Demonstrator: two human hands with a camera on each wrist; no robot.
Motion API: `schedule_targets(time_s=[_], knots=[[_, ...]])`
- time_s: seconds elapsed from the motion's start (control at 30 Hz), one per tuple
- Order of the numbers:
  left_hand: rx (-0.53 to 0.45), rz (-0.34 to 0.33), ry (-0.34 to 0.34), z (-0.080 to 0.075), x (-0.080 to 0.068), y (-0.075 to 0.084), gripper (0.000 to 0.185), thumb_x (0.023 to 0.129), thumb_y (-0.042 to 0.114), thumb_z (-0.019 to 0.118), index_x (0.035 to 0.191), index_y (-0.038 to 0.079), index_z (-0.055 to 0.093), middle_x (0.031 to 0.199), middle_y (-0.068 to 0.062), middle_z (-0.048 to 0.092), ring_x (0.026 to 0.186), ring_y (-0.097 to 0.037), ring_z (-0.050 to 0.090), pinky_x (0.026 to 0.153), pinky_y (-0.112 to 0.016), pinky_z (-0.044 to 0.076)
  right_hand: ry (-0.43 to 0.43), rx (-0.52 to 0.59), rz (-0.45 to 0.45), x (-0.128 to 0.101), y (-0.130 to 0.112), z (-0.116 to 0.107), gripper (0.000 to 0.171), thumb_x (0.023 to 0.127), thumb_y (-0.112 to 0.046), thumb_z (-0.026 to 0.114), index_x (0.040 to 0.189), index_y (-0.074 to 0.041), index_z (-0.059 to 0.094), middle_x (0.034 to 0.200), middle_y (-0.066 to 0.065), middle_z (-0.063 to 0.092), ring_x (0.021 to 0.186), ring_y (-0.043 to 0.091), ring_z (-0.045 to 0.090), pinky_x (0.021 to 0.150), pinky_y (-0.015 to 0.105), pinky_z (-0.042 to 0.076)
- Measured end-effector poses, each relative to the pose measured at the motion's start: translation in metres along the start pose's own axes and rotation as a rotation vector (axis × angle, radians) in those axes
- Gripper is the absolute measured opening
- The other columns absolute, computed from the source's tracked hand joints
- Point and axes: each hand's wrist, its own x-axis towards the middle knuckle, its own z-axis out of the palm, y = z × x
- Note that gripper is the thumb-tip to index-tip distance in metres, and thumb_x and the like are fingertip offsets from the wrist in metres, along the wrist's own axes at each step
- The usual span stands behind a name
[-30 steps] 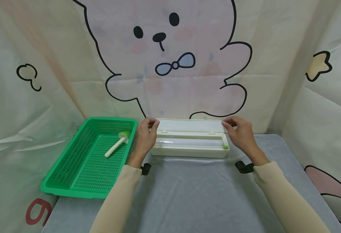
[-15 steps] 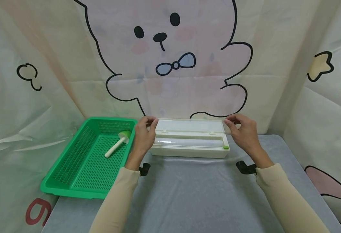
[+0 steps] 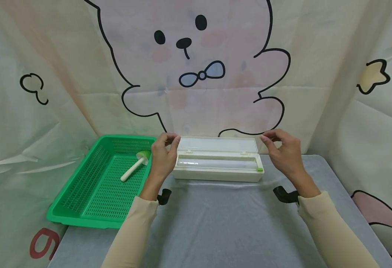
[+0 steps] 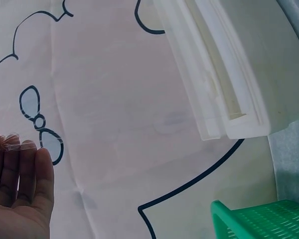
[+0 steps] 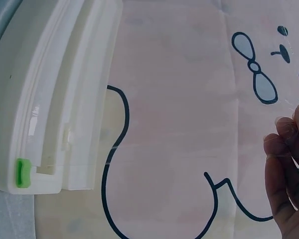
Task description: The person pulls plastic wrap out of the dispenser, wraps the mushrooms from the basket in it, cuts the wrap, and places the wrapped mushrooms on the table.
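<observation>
A white cling film dispenser box (image 3: 217, 175) stands on the table with its lid (image 3: 217, 144) raised at the back. Inside lies a roll of clear film (image 3: 216, 163), and a green slider (image 3: 260, 169) sits at the right end. My left hand (image 3: 162, 158), at the lid's left, pinches a bit of clear cling film (image 4: 12, 143) between thumb and fingers. Beyond the lid's right end, my right hand (image 3: 287, 154) pinches too; faint film lines show at its fingertips (image 5: 287, 124) in the right wrist view. The sheet itself is hardly visible.
A green basket (image 3: 57, 208) stands on the left of the grey table (image 3: 229, 223), close to my left forearm. In it lies a white-handled tool (image 3: 131, 171) with a green, mushroom-shaped head. A printed cloth (image 3: 236, 108) hangs right behind the box.
Both hands have drawn apart: the left a little leftward, the right rightward and slightly up. Their pinching grip stays the same, and the dispenser box has not moved.
</observation>
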Motion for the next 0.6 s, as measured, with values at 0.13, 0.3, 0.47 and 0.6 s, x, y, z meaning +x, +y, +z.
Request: schedule_targets(time_s=[0.13,0.3,0.47,0.6], knots=[[0.000,0.040,0.014,-0.001,0.001,0.005,0.014,0.102,0.006,0.062,0.102,-0.007,0.065,0.098,-0.020,0.067,0.094,-0.033,0.066,0.089,-0.044,0.056,0.013,0.010,-0.016,0.001,0.000,-0.004,0.007,0.093,-0.001,0.073,0.096,0.005,0.070,0.090,0.016,0.072,0.082,0.021,0.062,0.074,0.014,0.041],[0.003,0.044,0.020,-0.003,0.002,0.012,0.014,0.101,0.006,0.062,0.102,-0.008,0.065,0.098,-0.020,0.067,0.095,-0.032,0.067,0.090,-0.042,0.055,0.038,0.025,-0.041,0.001,-0.004,-0.009,0.006,0.091,0.001,0.074,0.094,0.005,0.071,0.089,0.016,0.072,0.082,0.008,0.059,0.075,0.013,0.041],[0.007,0.032,0.023,-0.005,0.001,0.019,0.014,0.101,0.006,0.062,0.102,-0.007,0.066,0.098,-0.019,0.067,0.095,-0.031,0.067,0.091,-0.042,0.055,0.051,0.046,-0.058,0.001,-0.007,-0.013,0.006,0.090,0.003,0.074,0.094,0.006,0.071,0.089,0.016,0.072,0.083,0.001,0.057,0.076,0.013,0.042],[0.001,0.035,0.023,-0.006,0.001,0.024,0.013,0.101,0.007,0.063,0.102,-0.006,0.066,0.098,-0.017,0.067,0.095,-0.030,0.066,0.091,-0.042,0.055,0.061,0.056,-0.069,0.001,-0.010,-0.016,0.006,0.090,0.004,0.073,0.095,0.007,0.071,0.089,0.016,0.073,0.084,0.000,0.057,0.078,0.014,0.043]])
